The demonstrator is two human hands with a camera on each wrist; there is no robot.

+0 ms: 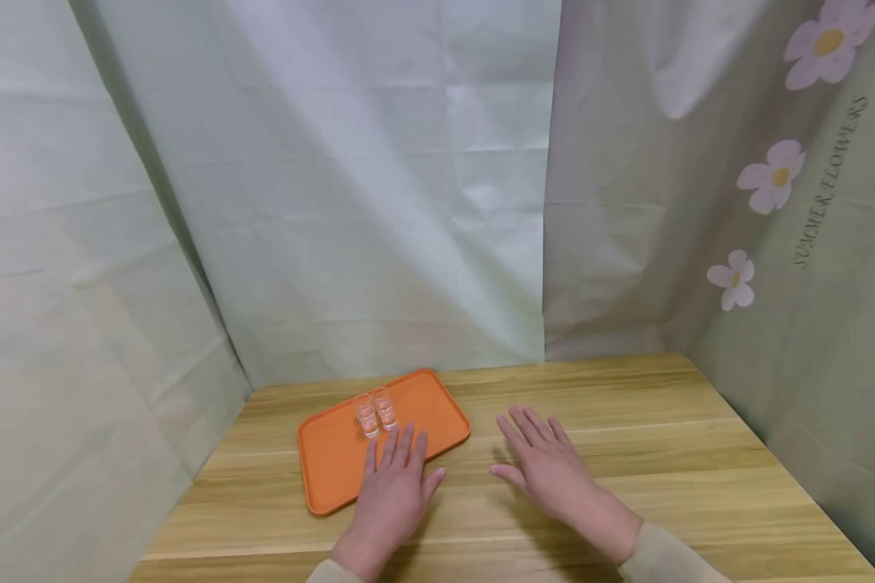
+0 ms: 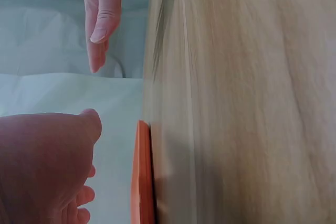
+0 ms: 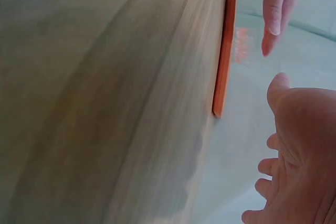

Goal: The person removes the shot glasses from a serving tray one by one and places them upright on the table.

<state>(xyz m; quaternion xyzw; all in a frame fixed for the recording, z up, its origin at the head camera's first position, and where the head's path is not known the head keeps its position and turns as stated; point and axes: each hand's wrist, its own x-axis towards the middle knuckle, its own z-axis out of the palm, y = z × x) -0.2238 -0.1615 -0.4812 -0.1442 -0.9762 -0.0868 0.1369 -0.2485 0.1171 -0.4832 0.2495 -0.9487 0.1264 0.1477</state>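
Note:
Two small clear glasses (image 1: 376,411) stand side by side on an orange tray (image 1: 430,405), which lies at an angle on the left part of the wooden table. My left hand (image 1: 394,494) hovers palm down over the tray's near edge, fingers straight and pointing toward the glasses, holding nothing. To the right of the tray, my right hand (image 1: 550,474) is held above the bare wood with its fingers spread and nothing in it. In the right wrist view, the left hand (image 3: 281,6) appears beyond the tray's edge (image 3: 224,51).
Pale cloth curtains (image 1: 379,202) enclose the wooden table (image 1: 627,405) at the back and both sides. The right curtain carries printed flowers (image 1: 773,178) and lettering. The tray's far corner lies close to the back curtain.

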